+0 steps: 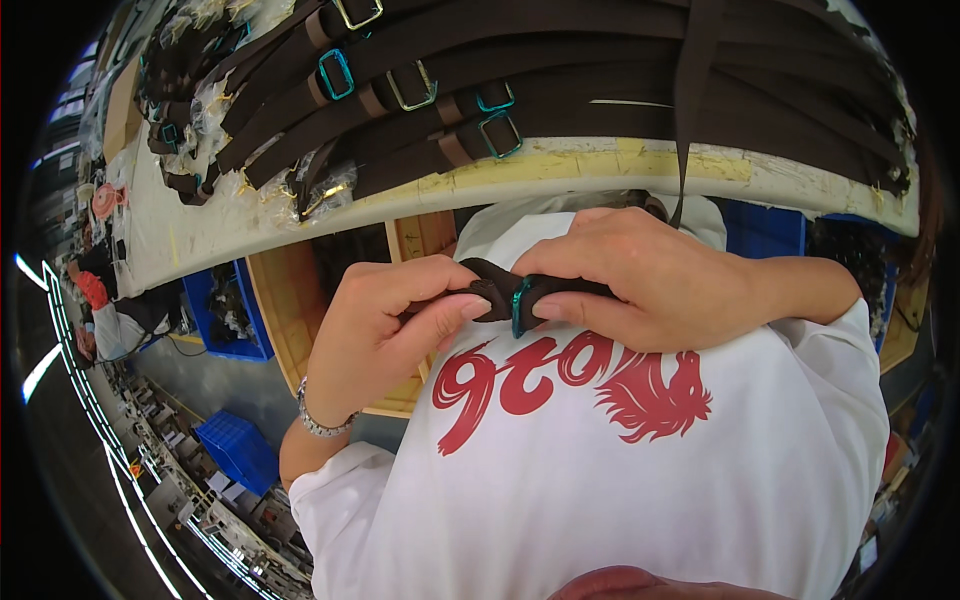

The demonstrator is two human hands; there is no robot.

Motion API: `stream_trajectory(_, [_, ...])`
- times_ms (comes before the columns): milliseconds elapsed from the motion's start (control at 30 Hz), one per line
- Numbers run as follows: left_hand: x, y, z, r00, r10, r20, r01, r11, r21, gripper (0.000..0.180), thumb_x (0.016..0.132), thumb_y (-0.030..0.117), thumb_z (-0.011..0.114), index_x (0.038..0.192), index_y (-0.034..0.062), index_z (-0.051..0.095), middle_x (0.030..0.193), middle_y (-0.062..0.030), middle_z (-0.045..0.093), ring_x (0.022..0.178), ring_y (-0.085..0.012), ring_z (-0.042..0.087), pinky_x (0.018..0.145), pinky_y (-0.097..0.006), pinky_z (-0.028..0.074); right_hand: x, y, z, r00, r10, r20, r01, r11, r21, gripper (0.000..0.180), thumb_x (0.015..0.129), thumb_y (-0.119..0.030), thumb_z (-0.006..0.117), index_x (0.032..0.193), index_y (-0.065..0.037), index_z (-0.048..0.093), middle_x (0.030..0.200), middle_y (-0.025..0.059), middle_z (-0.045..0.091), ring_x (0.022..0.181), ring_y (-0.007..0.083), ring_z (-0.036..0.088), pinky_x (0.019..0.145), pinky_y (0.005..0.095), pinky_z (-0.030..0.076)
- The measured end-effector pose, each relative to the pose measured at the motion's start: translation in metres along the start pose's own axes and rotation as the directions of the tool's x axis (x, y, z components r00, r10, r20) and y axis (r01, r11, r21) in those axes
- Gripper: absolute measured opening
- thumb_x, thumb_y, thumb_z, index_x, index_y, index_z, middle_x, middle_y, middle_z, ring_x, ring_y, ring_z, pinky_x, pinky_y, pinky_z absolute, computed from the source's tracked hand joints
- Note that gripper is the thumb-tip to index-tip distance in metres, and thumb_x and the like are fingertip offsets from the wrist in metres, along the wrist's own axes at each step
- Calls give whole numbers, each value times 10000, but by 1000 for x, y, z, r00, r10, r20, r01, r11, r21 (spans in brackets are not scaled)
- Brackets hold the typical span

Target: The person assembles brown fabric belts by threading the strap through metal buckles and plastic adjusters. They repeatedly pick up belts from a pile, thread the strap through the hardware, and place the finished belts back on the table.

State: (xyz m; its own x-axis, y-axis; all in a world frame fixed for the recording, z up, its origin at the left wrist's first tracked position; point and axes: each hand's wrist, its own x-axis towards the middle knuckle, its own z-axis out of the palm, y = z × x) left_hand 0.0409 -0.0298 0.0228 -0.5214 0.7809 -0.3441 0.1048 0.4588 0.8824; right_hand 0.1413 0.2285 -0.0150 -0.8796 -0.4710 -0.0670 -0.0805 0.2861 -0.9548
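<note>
Close in front of my chest, a dark brown belt strap (490, 280) is held up between both hands. My left hand (385, 315) is closed, its thumb and fingers pinching a folded bit of the strap. On the other side of a shiny teal buckle (519, 306), my right hand (665, 275) pinches the strap, its thumb right beside the buckle. The strap passes at the buckle, but how it is threaded is hidden by my fingers. A long stretch of dark strap (690, 110) hangs over the table's edge behind my right hand.
On the pale worktable (200, 235) lie many dark belts (600, 60), with teal and gold-toned buckles at their left ends and crumpled clear plastic. Below stand a wooden box (285, 300) and blue bins (765, 232). A blue crate (237, 450) rests on the floor. Another person (115, 325) is at the far left.
</note>
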Motion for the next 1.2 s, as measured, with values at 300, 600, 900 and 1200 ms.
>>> stream_trajectory(300, [0,-3,8,966,-199,167,226,960,-165,122,1034,90,711,1005,-21,754,671,-18,643,589,-62,564,546,-253,424,-3,5,4,996,91,13,-92,989,117,132,1014,-118,672,1013,9,708,770,209,669,738,405,647,698,481,493])
stream_trajectory(600, [20,-15,9,926,130,353,-151,988,32,130,1047,54,665,989,-34,741,691,-43,676,574,-89,620,532,-253,452,-2,11,6,992,122,33,-126,972,201,135,1007,-102,683,1058,18,718,827,212,717,752,357,692,733,450,511])
stream_trajectory(900, [17,-18,-5,924,-237,302,319,911,-262,129,1041,54,674,1069,-49,746,734,-40,714,583,-73,660,520,-210,485,0,12,7,992,112,-49,-83,912,401,455,910,-166,837,1304,-80,628,912,134,750,745,288,714,779,402,535])
stream_trajectory(1200, [21,-10,10,873,-350,339,487,599,-636,150,1041,77,666,1091,-52,725,699,-23,680,472,-43,527,450,-208,381,4,33,12,955,-146,-257,189,970,151,434,865,-166,888,1249,-59,716,1046,106,767,880,312,718,802,399,555])
